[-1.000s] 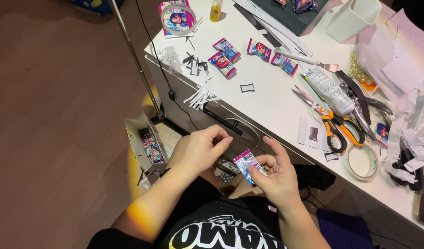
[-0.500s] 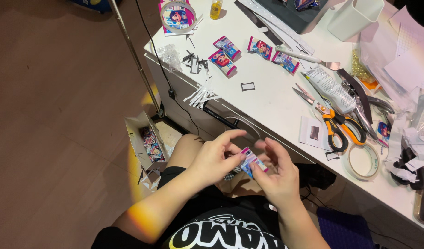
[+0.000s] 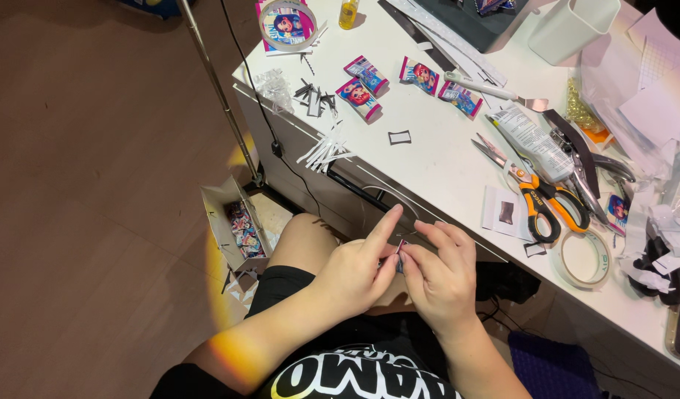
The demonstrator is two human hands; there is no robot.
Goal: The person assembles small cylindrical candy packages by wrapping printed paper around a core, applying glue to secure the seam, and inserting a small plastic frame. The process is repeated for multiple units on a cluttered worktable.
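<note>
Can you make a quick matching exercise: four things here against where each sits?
1 scissors
2 tape roll
3 cardboard box
4 small card

a on the floor beside the desk
b pinched between both hands over the lap
c at the desk's near edge, below the scissors
d on the desk, orange and black handles toward the person

Pairs: 1-d, 2-c, 3-a, 4-b

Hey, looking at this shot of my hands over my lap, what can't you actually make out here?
- Small card, head view: pinched between left hand and right hand; fingers hide nearly all of it.
- Box on the floor: contents too small to identify.
- Tape roll: a paper strip covers its right side.
- Table: right end cut off by the frame edge.
</note>
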